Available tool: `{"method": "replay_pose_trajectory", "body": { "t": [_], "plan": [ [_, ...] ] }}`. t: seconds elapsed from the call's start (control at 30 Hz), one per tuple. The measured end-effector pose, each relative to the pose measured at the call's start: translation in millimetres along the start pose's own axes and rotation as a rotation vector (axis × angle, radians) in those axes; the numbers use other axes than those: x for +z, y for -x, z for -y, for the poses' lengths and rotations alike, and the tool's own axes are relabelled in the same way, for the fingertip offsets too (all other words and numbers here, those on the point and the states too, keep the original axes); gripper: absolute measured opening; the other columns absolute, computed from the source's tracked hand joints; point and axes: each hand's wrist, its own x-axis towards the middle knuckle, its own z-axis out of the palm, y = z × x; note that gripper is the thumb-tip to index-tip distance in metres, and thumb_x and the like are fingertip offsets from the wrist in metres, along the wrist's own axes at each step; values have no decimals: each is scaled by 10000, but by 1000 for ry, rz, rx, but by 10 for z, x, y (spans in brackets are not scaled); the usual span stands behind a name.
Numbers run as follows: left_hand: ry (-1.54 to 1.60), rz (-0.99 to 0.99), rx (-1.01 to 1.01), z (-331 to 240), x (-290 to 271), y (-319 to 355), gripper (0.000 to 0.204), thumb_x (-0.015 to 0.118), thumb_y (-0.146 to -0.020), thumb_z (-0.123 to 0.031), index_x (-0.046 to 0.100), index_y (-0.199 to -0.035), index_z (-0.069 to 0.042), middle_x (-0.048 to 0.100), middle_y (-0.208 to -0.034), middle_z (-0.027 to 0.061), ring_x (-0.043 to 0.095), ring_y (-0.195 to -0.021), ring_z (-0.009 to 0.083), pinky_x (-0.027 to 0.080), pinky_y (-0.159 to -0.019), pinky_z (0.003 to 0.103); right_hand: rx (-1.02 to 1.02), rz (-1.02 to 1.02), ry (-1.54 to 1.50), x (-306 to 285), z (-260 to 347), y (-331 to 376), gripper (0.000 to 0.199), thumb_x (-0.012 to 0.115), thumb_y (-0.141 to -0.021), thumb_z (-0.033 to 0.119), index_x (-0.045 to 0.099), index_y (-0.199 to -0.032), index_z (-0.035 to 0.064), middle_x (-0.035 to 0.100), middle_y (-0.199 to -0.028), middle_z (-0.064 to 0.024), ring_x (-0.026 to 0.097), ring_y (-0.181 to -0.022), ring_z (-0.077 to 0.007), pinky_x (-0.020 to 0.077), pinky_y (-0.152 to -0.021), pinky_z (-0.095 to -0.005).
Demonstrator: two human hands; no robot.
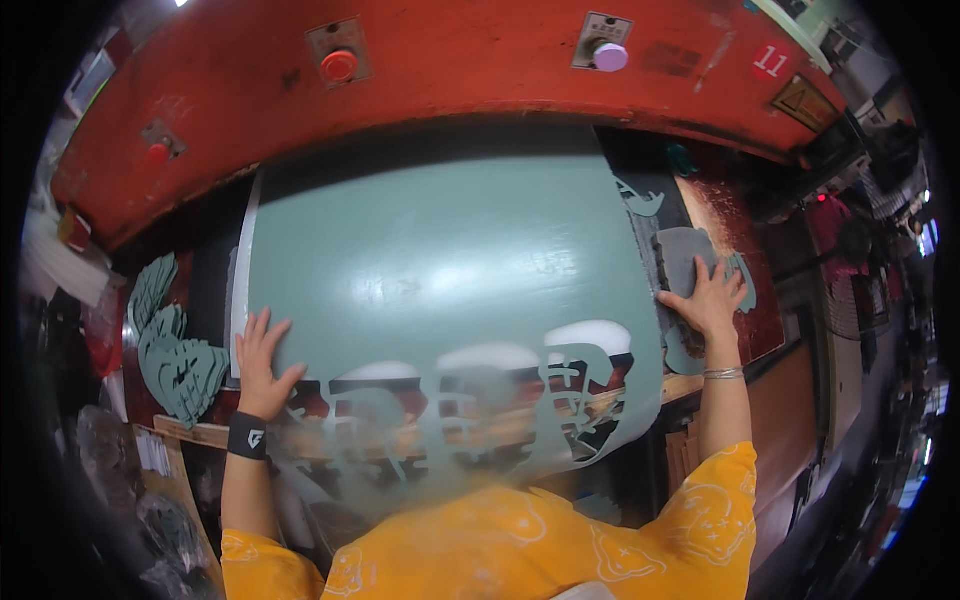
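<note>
A wide, glossy green sheet (430,240) lies across the machine's bed, its near end hanging toward me with several shoe-part-shaped cutouts through it. My left hand (262,365), black band at the wrist, rests spread on the sheet's left edge. At the right edge, a grey flat piece with a rounded outline (683,250) sits beside the sheet. The spread fingers of my right hand (708,300) lie over its near right part, the thumb pointing toward the sheet. Whether that piece is a cutting die I cannot tell.
Beyond the sheet stands a red machine beam (460,70) with a red button (340,66) and a pale purple button (610,57). Stacked green cut pieces (180,365) lie at left. Green scraps (640,200) lie at right, and a wooden edge (190,430) runs along the front.
</note>
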Motion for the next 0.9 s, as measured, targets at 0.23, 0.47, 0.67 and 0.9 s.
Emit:
{"method": "replay_pose_trajectory", "body": {
  "t": [0.23,0.47,0.67,0.9],
  "plan": [
    [-27,-17,-30,-30,23,-16,644,714,-699,-322,524,-1297,-180,342,-1475,158,229,-1397,378,94,-1123,567,1,-4,-269,219,-6,-151,930,749,-659,476,325,-1445,219,236,-1508,-187,287,-1315,-473,272,-1040,-597],
    [41,35,32,24,-36,15,705,714,-711,-381,486,-1350,-188,311,-1475,190,185,-1401,400,67,-1125,570,-91,-33,-653,23,-95,-240,790,780,-601,297,520,-1317,90,440,-1402,-153,440,-1265,-323,353,-1046,-425],
    [94,5,88,25,-31,46,702,712,-728,-367,481,-1360,-171,285,-1480,209,173,-1397,415,86,-1129,565,-342,97,-942,-810,716,259,748,750,-595,216,541,-1280,0,436,-1396,-230,424,-1300,-304,317,-1072,-364],
    [61,-47,99,-22,52,77,692,709,-767,-356,454,-1383,-166,270,-1483,219,164,-1395,433,88,-1125,567,-684,143,-784,-1167,2828,923,740,781,-558,269,595,-1253,94,406,-1431,-212,441,-1285,-351,370,-1052,-407]
  ]
}}
